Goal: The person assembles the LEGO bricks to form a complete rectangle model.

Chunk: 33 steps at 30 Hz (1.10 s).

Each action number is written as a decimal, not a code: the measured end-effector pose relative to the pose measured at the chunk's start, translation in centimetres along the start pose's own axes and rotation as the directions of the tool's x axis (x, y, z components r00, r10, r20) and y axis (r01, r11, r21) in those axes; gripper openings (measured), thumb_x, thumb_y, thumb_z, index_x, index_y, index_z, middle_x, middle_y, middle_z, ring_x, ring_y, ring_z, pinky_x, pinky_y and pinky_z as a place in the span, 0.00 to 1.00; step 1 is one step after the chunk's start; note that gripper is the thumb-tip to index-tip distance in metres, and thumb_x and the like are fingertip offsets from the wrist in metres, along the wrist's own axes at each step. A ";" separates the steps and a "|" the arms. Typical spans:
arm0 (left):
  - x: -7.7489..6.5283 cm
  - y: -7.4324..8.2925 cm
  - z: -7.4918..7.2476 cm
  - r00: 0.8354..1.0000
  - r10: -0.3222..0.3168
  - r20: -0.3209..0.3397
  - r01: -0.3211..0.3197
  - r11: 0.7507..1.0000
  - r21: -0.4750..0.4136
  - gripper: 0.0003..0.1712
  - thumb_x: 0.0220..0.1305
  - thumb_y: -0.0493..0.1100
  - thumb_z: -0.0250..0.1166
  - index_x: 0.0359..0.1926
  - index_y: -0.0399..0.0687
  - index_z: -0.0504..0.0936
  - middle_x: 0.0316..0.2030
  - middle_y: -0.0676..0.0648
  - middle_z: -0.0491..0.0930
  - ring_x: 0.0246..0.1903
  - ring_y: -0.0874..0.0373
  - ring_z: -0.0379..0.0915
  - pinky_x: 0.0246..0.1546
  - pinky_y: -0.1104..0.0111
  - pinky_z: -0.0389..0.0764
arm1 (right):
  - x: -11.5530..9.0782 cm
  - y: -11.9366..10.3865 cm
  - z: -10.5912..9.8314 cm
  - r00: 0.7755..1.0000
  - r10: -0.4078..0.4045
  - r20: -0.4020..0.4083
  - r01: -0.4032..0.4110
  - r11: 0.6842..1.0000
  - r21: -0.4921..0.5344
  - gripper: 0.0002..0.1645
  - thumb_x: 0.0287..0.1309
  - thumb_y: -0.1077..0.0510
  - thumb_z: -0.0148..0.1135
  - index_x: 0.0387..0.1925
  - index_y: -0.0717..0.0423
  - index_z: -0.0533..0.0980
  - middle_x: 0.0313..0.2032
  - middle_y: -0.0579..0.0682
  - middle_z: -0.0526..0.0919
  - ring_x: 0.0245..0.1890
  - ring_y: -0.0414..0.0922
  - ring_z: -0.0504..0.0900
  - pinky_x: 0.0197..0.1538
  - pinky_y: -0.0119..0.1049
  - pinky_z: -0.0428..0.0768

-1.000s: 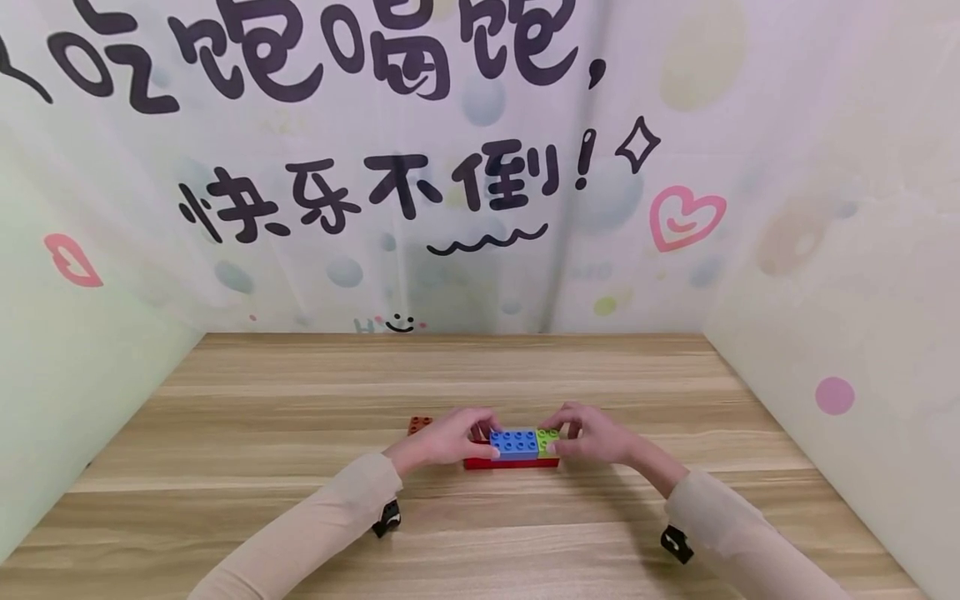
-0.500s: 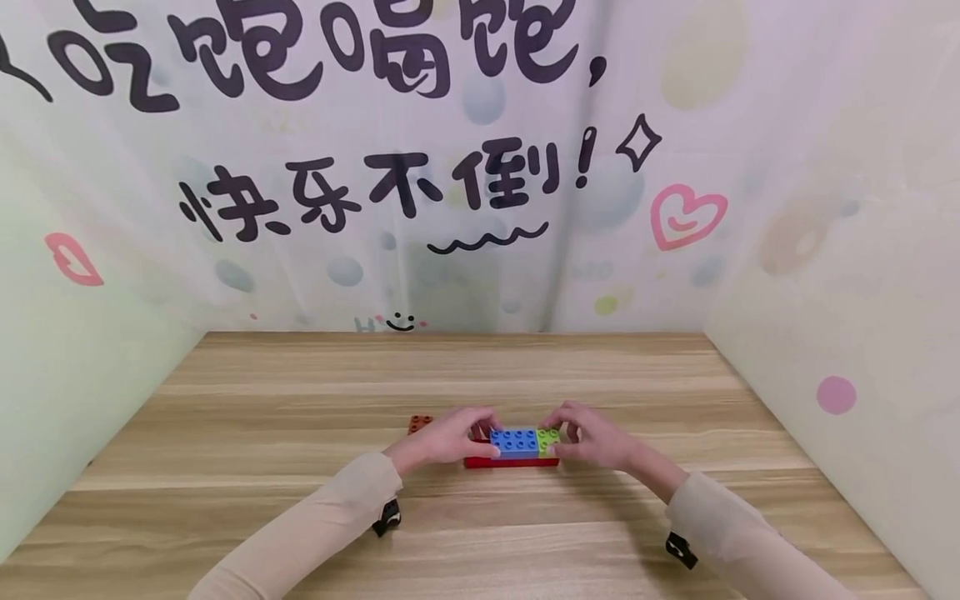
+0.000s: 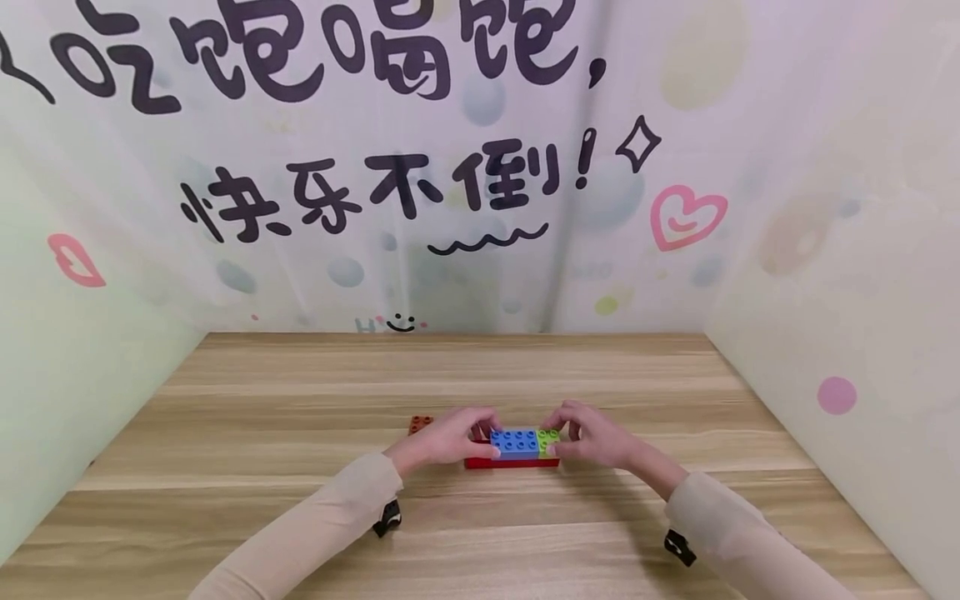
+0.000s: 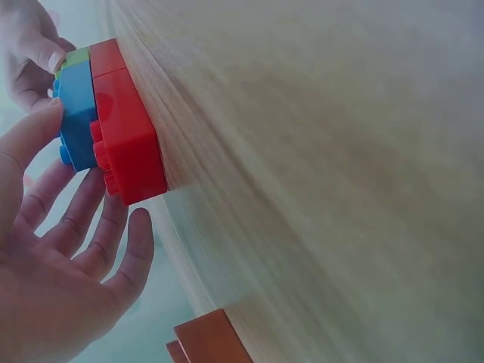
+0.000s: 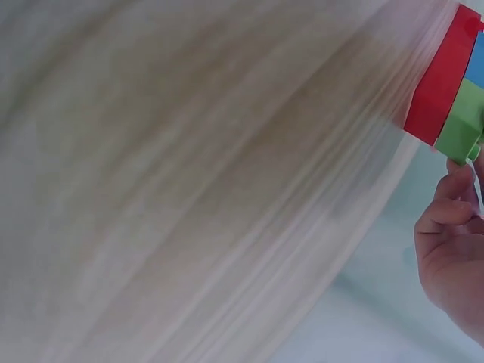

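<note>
A blue building brick (image 3: 514, 443) and a smaller lime-green brick (image 3: 548, 444) sit side by side on a red brick base (image 3: 512, 463). A seam divides the red base (image 4: 125, 128) in the left wrist view, and bare red studs show past the blue end. My left hand (image 3: 447, 437) pinches the left end of the blue brick, thumb on the near side and fingers reaching behind. At the other end, my right hand (image 3: 594, 435) pinches the green brick (image 5: 461, 121) between thumb and fingers. The fingertips behind the bricks are partly hidden.
An orange-brown brick (image 3: 420, 423) lies on the wooden table (image 3: 300, 392) behind my left wrist, partly covered by it. A printed curtain (image 3: 480, 292) hangs at the table's back edge, and pale walls (image 3: 825, 333) stand at both sides.
</note>
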<state>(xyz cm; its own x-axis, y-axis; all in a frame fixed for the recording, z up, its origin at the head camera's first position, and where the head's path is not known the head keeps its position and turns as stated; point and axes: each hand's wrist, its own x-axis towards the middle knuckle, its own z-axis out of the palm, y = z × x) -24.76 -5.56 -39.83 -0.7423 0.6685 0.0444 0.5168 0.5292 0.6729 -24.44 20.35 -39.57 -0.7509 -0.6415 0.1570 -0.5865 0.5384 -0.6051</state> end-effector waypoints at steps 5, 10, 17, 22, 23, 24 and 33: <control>0.0 0.0 0.1 1.000 0.001 0.001 -0.001 1.000 0.008 0.16 0.52 0.49 0.65 0.40 0.50 0.74 0.32 0.57 0.73 0.34 0.61 0.70 0.34 0.72 0.70 | -0.1 0.2 0.2 0.999 0.048 -0.019 -0.047 0.999 0.011 0.17 0.48 0.53 0.65 0.40 0.55 0.76 0.32 0.44 0.71 0.27 0.44 0.69 0.29 0.33 0.67; 0.0 0.1 0.1 1.000 0.000 0.003 0.000 1.000 0.015 0.15 0.52 0.48 0.65 0.40 0.50 0.74 0.31 0.57 0.73 0.34 0.61 0.69 0.34 0.72 0.70 | -0.3 0.1 0.0 0.998 0.069 -0.004 -0.069 0.997 -0.016 0.15 0.49 0.55 0.63 0.41 0.53 0.78 0.33 0.46 0.70 0.24 0.42 0.66 0.25 0.32 0.65; 0.0 0.2 0.1 1.000 -0.002 0.006 0.002 1.000 0.008 0.15 0.52 0.48 0.65 0.40 0.49 0.74 0.31 0.57 0.73 0.34 0.60 0.70 0.34 0.71 0.70 | -0.5 0.1 -0.1 0.999 0.037 -0.005 -0.038 0.998 -0.040 0.15 0.49 0.56 0.63 0.41 0.54 0.78 0.32 0.45 0.72 0.24 0.41 0.67 0.24 0.31 0.66; 0.0 0.1 0.1 1.000 0.002 0.004 -0.002 1.000 0.000 0.16 0.52 0.48 0.65 0.40 0.49 0.74 0.31 0.57 0.73 0.34 0.60 0.70 0.34 0.72 0.70 | -0.8 0.4 0.4 0.998 -0.015 -0.059 0.012 0.999 -0.049 0.14 0.49 0.55 0.64 0.40 0.54 0.78 0.32 0.45 0.71 0.24 0.42 0.67 0.24 0.30 0.65; 0.0 0.1 0.0 1.000 0.001 0.004 -0.001 1.000 -0.002 0.16 0.52 0.48 0.65 0.40 0.49 0.74 0.31 0.57 0.73 0.34 0.61 0.70 0.34 0.72 0.70 | -0.8 0.4 0.4 0.998 -0.015 -0.064 0.012 0.999 -0.047 0.14 0.49 0.55 0.64 0.40 0.53 0.78 0.32 0.45 0.71 0.24 0.42 0.67 0.24 0.30 0.65; 0.0 0.1 0.0 1.000 0.000 0.003 0.000 1.000 -0.002 0.16 0.52 0.48 0.65 0.40 0.49 0.74 0.31 0.57 0.73 0.34 0.61 0.69 0.34 0.72 0.70 | -0.8 0.4 0.5 0.998 -0.014 -0.069 0.011 0.999 -0.047 0.14 0.49 0.54 0.64 0.40 0.52 0.78 0.32 0.45 0.71 0.24 0.42 0.67 0.25 0.30 0.65; -0.1 0.1 -0.1 1.000 -0.004 -0.003 0.004 1.000 0.015 0.16 0.52 0.48 0.65 0.40 0.49 0.75 0.31 0.57 0.73 0.33 0.60 0.69 0.34 0.72 0.70 | -0.7 0.5 0.4 0.997 -0.041 -0.059 0.036 0.996 -0.079 0.15 0.50 0.52 0.63 0.41 0.50 0.77 0.32 0.42 0.71 0.25 0.42 0.68 0.26 0.31 0.66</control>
<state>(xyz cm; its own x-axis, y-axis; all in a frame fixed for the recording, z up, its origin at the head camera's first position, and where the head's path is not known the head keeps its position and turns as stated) -24.68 -5.56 -39.68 -0.7457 0.6648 0.0443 0.5202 0.5394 0.6621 -24.09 20.83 -40.23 -0.7429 -0.6297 0.2274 -0.6355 0.5564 -0.5354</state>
